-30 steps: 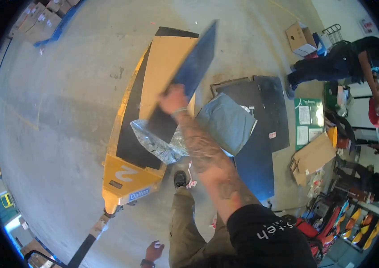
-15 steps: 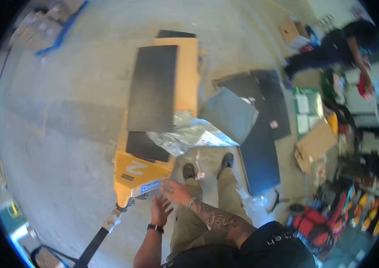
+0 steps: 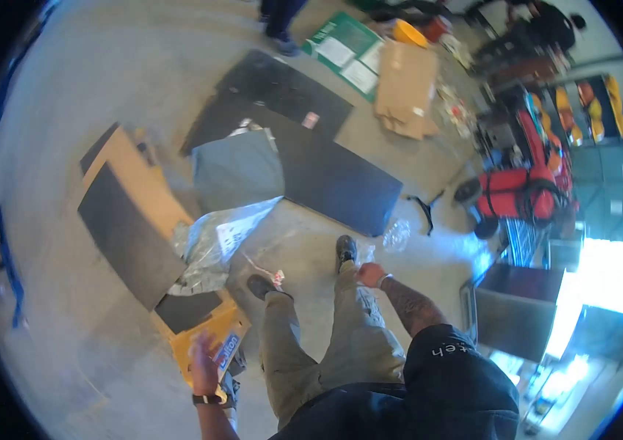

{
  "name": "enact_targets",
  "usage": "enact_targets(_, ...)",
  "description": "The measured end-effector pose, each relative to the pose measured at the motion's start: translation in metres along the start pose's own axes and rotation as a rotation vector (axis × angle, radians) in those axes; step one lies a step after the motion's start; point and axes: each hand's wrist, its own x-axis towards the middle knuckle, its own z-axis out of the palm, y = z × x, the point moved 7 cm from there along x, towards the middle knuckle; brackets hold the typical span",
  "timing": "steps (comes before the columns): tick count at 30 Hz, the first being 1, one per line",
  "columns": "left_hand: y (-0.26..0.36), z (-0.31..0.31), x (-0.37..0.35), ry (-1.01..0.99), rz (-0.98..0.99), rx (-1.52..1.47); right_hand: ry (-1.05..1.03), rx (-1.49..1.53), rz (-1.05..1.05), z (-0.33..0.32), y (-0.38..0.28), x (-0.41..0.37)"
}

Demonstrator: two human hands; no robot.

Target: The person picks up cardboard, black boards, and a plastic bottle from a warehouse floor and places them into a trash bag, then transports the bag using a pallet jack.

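My left hand (image 3: 204, 361), smeared by motion, hovers over the near end of a yellow pallet jack (image 3: 181, 350) with its fingers apart and nothing visible in them. Dark flat panels (image 3: 126, 231) lie across the jack's forks. My right hand (image 3: 371, 274) is by my right leg with its fingers curled in; whether anything is inside cannot be seen. A bit of clear plastic shows close to that hand. Silvery plastic wrapping (image 3: 212, 246) and a grey sheet (image 3: 238, 172) lie beside the jack, partly over a large black panel (image 3: 341, 180) on the floor.
Flattened cardboard (image 3: 407, 88) and a green-and-white board (image 3: 346, 53) lie at the back. A red wheeled item (image 3: 509, 192) and a dark metal box (image 3: 517, 308) stand on the right. Crumpled clear plastic (image 3: 396, 235) and a black bracket (image 3: 427, 210) are on the floor. Other people are at the top.
My view has turned right, so the jack sits further left. My hands, close together before, are now apart: the right by my leg, the left by the jack.
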Motion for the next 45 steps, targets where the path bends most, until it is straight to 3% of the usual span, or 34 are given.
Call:
enact_targets(3, -0.085, 0.036, 0.024, -0.028, -0.121, 0.24, 0.051, -0.063, -0.032, -0.028, 0.062, -0.029)
enact_targets(5, -0.115, 0.094, 0.021, -0.068, -0.171, 0.345, 0.233, 0.15, 0.182, -0.046, 0.116, -0.033)
enact_targets(9, -0.164, 0.185, 0.026, -0.006, -0.263, 0.557, 0.356, 0.381, 0.319, -0.022, 0.239, 0.018)
enact_targets(11, -0.188, 0.219, 0.027, 0.006, -0.315, 0.697, 0.36, 0.838, 0.504, 0.004, 0.298, 0.055)
enact_targets(12, -0.193, 0.237, 0.028, 0.023, -0.333, 0.709, 0.335, 0.849, 0.513, 0.012, 0.318, 0.076)
enact_targets(14, -0.207, 0.274, 0.033, -0.027, -0.362, 0.815, 0.307, 1.229, 0.711, 0.042, 0.362, 0.11)
enact_targets(16, -0.246, 0.265, 0.032, 0.065, -0.511, 0.679, 0.385, 0.939, 0.637, 0.096, 0.433, 0.18)
enact_targets(18, -0.27, 0.266, 0.024, 0.077, -0.598, 0.573, 0.486, 0.748, 0.551, 0.055, 0.435, 0.202)
enact_targets(20, -0.284, 0.26, 0.016, 0.105, -0.657, 0.577, 0.575, 0.492, 0.353, 0.094, 0.474, 0.27)
enact_targets(22, -0.295, 0.243, 0.004, 0.132, -0.719, 0.582, 0.573, 0.871, 0.654, 0.042, 0.458, 0.258)
enact_targets(24, -0.303, 0.218, -0.003, 0.181, -0.783, 0.524, 0.485, 0.943, 0.673, 0.039, 0.46, 0.277)
enact_targets(28, -0.279, 0.253, 0.002, 0.282, -0.739, 0.474, 0.347, 1.113, 0.703, 0.027, 0.454, 0.287)
enact_targets(30, -0.271, 0.252, 0.005, 0.336, -0.761, 0.679, 0.425, 1.164, 0.718, 0.006, 0.442, 0.287)
enact_targets(33, -0.263, 0.251, 0.005, 0.308, -0.666, 0.663, 0.51, 1.209, 0.788, 0.044, 0.465, 0.275)
enact_targets(35, -0.264, 0.248, -0.008, 0.305, -0.631, 0.607, 0.54, 1.097, 0.715, 0.042, 0.467, 0.269)
enact_targets(37, -0.268, 0.238, -0.012, 0.29, -0.625, 0.562, 0.423, 1.23, 0.744, 0.019, 0.448, 0.238)
enact_targets(38, -0.273, 0.235, -0.026, 0.288, -0.646, 0.523, 0.395, 1.359, 0.6, 0.037, 0.455, 0.24)
enact_targets(39, -0.269, 0.246, -0.029, 0.29, -0.612, 0.516, 0.406, 1.469, 0.565, -0.02, 0.408, 0.2)
enact_targets(40, -0.27, 0.247, -0.033, 0.262, -0.571, 0.505, 0.324, 1.595, 0.575, 0.004, 0.42, 0.2)
enact_targets(41, -0.268, 0.254, -0.036, 0.265, -0.563, 0.514, 0.422, 1.712, 0.441, -0.028, 0.392, 0.176)
enact_targets(45, -0.26, 0.269, -0.042, 0.177, -0.517, 0.541, 0.486, 1.698, 0.236, -0.106, 0.326, 0.084)
